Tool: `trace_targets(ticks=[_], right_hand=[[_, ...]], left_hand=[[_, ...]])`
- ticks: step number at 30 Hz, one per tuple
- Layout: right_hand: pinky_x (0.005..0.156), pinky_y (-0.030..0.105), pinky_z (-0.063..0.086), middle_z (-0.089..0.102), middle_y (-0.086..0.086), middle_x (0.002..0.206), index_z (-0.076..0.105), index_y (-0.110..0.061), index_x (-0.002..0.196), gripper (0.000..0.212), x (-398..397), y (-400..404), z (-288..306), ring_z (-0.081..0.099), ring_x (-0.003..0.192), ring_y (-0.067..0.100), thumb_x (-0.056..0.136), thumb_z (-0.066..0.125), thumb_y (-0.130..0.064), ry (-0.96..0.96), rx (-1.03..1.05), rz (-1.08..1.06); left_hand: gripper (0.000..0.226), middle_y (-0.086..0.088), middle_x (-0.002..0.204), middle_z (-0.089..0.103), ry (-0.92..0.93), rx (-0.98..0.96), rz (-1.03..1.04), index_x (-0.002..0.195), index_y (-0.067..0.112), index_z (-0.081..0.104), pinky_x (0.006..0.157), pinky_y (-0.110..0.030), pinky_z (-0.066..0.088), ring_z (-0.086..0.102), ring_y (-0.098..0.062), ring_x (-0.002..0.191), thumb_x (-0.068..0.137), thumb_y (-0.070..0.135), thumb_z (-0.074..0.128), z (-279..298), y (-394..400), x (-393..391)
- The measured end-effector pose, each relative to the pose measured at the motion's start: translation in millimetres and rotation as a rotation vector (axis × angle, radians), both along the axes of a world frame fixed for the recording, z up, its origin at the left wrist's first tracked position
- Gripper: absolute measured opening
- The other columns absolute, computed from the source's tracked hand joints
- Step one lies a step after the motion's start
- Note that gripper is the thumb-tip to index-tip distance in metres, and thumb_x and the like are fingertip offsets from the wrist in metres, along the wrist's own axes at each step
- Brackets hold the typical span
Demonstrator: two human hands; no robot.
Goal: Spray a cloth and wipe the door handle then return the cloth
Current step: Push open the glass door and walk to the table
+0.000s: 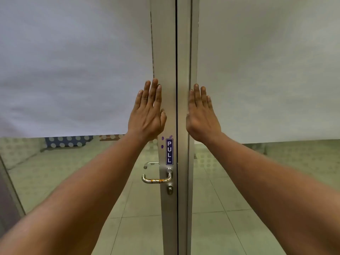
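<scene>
- Left hand [147, 115] flat, fingers straight up — empty.
- Right hand [201, 116] likewise, across the frame gap.
- Door handle [156, 178] below the left hand, under the PULL sticker [169, 151] — orange smears on it.

A blue PULL sticker [169, 151] runs down the metal door frame [166, 52] (purple smudges just left), frosted glass panels [73, 61] either side

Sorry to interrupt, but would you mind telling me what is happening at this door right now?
A person holds both bare hands flat and open toward the frosted glass door: left hand beside the metal frame, right hand opposite. Neither holds anything. The curved steel lever handle below shows orange smears, still unwiped. No cloth or spray is visible.
</scene>
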State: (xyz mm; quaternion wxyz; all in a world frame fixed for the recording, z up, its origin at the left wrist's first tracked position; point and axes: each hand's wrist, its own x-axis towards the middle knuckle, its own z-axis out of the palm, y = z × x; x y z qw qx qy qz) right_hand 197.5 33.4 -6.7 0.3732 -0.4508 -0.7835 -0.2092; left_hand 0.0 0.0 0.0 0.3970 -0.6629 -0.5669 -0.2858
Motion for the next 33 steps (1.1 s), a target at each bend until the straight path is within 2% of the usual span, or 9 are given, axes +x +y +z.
trace_targets(ticks=[7,15,21,24,28,33], right_hand=[[0.123,0.046,-0.008,-0.016,0.009,0.166,-0.009,-0.010,0.157,0.070,9,-20,-13,-0.019,0.151,0.025,0.103,0.022,-0.040,-0.001,-0.063,0.017],[0.122,0.052,-0.006,-0.016,0.005,0.166,-0.008,-0.015,0.158,0.071,12,-47,-18,-0.020,0.151,0.024,0.101,0.021,-0.048,-0.020,-0.088,-0.040],[0.121,0.057,0.003,0.004,0.007,0.168,0.009,-0.019,0.158,0.070,-2,-76,-19,-0.005,0.154,0.026,0.098,0.022,-0.053,-0.020,-0.075,-0.085],[0.120,0.057,0.012,0.018,0.009,0.165,0.021,-0.019,0.155,0.068,-10,-94,-22,0.006,0.153,0.029,0.096,0.026,-0.053,-0.010,-0.071,-0.102],[0.118,0.054,0.020,0.029,0.012,0.161,0.029,-0.016,0.152,0.066,-21,-125,-30,0.015,0.151,0.031,0.096,0.029,-0.051,-0.007,-0.090,-0.123],[0.118,0.053,0.022,0.034,0.012,0.158,0.034,-0.015,0.149,0.064,-30,-164,-40,0.020,0.149,0.032,0.097,0.029,-0.051,-0.006,-0.112,-0.154]], left_hand=[[0.076,-0.014,0.170,-0.015,0.000,-0.063,0.018,0.161,0.006,-0.010,0.128,-0.041,-0.007,-0.014,-0.027,0.158,0.101,0.042,0.021,-18,-15,11],[0.078,-0.014,0.170,-0.018,-0.033,-0.094,-0.021,0.160,0.008,-0.015,0.127,-0.040,-0.011,-0.018,-0.027,0.157,0.102,0.044,0.022,-23,-39,9],[0.077,-0.013,0.170,-0.020,-0.057,-0.152,-0.024,0.160,0.014,-0.019,0.127,-0.047,-0.007,-0.013,-0.031,0.158,0.105,0.049,0.021,-24,-62,-3],[0.074,-0.014,0.172,-0.008,-0.058,-0.198,-0.007,0.161,0.017,-0.015,0.127,-0.055,-0.001,0.001,-0.034,0.159,0.104,0.052,0.017,-26,-79,-11],[0.075,-0.016,0.170,0.013,-0.058,-0.235,-0.010,0.164,0.017,0.000,0.124,-0.063,0.008,0.020,-0.036,0.154,0.099,0.054,0.010,-33,-111,-20],[0.081,-0.014,0.171,0.007,-0.060,-0.271,-0.041,0.164,0.017,0.002,0.125,-0.060,0.008,0.007,-0.035,0.158,0.094,0.058,-0.003,-41,-140,-33]])
